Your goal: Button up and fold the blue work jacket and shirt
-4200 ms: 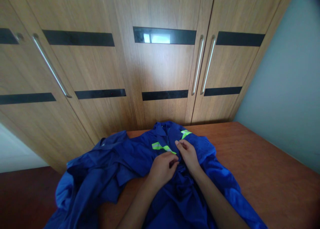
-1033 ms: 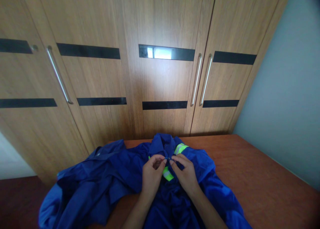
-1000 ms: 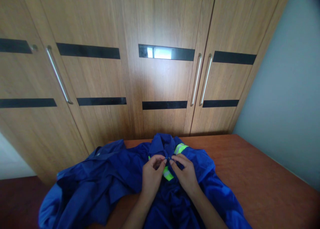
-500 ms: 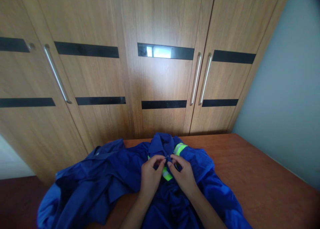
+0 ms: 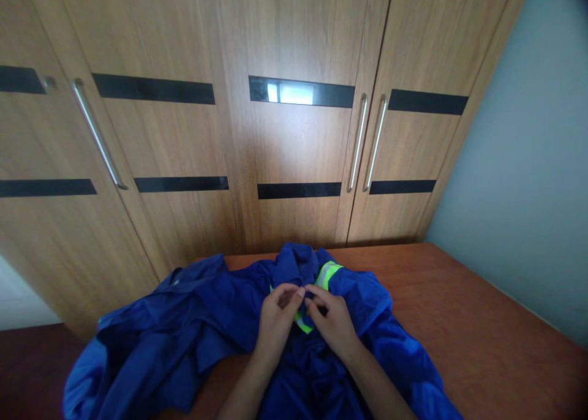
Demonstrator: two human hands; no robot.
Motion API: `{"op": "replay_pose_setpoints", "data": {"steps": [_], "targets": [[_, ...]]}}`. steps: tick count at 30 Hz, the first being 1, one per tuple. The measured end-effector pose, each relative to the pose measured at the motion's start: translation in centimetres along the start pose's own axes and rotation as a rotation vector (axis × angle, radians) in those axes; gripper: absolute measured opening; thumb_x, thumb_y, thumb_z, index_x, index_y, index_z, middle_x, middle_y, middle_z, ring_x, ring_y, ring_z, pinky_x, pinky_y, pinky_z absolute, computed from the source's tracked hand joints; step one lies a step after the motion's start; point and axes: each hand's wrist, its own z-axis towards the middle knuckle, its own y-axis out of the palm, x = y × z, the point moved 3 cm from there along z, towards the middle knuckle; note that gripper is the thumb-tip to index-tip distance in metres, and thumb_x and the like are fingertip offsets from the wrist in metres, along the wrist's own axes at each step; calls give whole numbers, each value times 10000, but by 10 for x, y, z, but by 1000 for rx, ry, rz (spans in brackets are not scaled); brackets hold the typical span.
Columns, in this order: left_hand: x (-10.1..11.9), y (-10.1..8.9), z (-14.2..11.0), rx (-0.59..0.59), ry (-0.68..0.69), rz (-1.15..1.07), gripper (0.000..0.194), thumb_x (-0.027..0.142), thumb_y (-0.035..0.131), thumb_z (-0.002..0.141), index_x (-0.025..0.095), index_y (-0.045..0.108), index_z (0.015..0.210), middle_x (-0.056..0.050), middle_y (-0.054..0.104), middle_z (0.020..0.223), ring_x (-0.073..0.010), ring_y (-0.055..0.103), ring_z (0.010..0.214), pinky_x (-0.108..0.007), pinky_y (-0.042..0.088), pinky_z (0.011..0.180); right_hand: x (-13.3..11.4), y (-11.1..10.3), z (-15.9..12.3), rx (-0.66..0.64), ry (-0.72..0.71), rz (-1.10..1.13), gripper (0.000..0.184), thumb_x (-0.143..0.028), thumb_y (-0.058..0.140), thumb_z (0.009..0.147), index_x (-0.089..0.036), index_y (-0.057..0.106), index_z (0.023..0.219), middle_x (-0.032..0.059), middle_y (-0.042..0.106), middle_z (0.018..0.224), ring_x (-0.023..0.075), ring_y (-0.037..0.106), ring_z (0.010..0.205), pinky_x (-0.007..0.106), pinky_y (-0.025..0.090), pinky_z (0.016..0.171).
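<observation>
A blue work jacket [image 5: 367, 303] with yellow-green and silver reflective bands lies in front of me, its collar [image 5: 294, 262] towards the wardrobe. Just below the collar, my left hand [image 5: 276, 313] pinches the front edge between thumb and fingertips. My right hand [image 5: 331, 316] is closed on the same edge from the other side, its fingertips almost touching those of the left. Whatever small fastening may sit between the fingers is hidden. To the left, a crumpled darker blue garment [image 5: 160, 328] lies against the jacket, partly hanging over the front edge.
The clothes rest on a reddish-brown wooden surface [image 5: 487, 322]. Behind it stands a wooden wardrobe [image 5: 294, 150] with black strips and long metal handles [image 5: 358, 143]. A pale wall [image 5: 528, 181] borders the surface on the right.
My fingertips have drawn closer together at the jacket front and cover more of the spot between them. The view has shifted slightly; the clothes lie much as before.
</observation>
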Motion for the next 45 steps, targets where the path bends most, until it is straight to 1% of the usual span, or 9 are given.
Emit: {"op": "replay_pose_setpoints", "data": {"steps": [4, 9, 16, 24, 31, 35, 40, 43, 45], "targets": [[2, 3, -3, 31, -71, -57, 243, 368, 749, 655, 150, 674, 734, -35, 695, 704, -175, 648, 686, -244, 516, 642, -4, 1, 0, -14, -54, -126, 277, -232, 504, 847, -226, 673, 1067, -43, 570, 550, 111, 511, 481, 202, 408, 519], [1, 2, -4, 55, -73, -78, 234, 350, 753, 644, 151, 686, 749, -39, 711, 727, -184, 661, 716, -246, 524, 655, -3, 0, -1, 12, -28, -146, 275, -249, 506, 849, -215, 670, 1066, -35, 573, 561, 119, 531, 503, 213, 420, 549], [-6, 1, 0, -32, -67, -87, 234, 315, 726, 667, 157, 714, 839, -61, 731, 803, -199, 669, 789, -271, 511, 739, 8, -2, -1, 77, 139, 100, 331, -356, 479, 885, -151, 656, 1074, -6, 621, 572, 123, 543, 494, 216, 424, 493], [-6, 0, 0, 17, -84, -115, 193, 274, 736, 624, 156, 696, 771, -42, 716, 744, -174, 657, 714, -247, 499, 680, 6, -4, 2, 146, 177, 209, 322, -421, 567, 834, -143, 690, 942, 2, 633, 525, 127, 554, 463, 230, 455, 496], [-5, 3, -1, 14, -81, -119, 174, 260, 739, 618, 162, 697, 756, -38, 716, 735, -178, 661, 717, -257, 500, 692, 6, -4, 1, 93, 263, 272, 300, -447, 597, 805, -156, 639, 865, -9, 616, 509, 91, 454, 382, 194, 343, 395], [-4, 2, -2, 17, -69, -118, 154, 238, 721, 637, 165, 696, 770, -33, 715, 751, -172, 661, 736, -253, 500, 707, 6, -4, -1, 105, 220, 209, 252, -406, 596, 812, -166, 661, 853, 1, 631, 561, 129, 547, 486, 227, 426, 501], [-4, 1, -2, 14, -31, -103, 138, 224, 714, 652, 164, 697, 775, -28, 713, 752, -167, 658, 735, -244, 502, 703, -1, -10, -1, 194, 37, 13, 156, -316, 607, 805, -197, 706, 790, 32, 620, 746, 152, 569, 653, 248, 455, 590], [-5, 1, -1, -5, 5, -85, 128, 221, 699, 674, 165, 696, 789, -30, 717, 772, -171, 662, 752, -245, 507, 713, -2, -11, -1, 201, -11, 19, 126, -272, 598, 808, -195, 697, 794, 60, 634, 886, 173, 594, 778, 256, 473, 648], [-5, 0, 0, -15, 29, -57, 118, 221, 684, 688, 165, 695, 791, -32, 720, 789, -177, 665, 765, -252, 513, 725, -1, -11, 0, 202, -8, 43, 120, -257, 588, 812, -191, 686, 792, 63, 650, 902, 182, 604, 812, 262, 479, 668]]}}
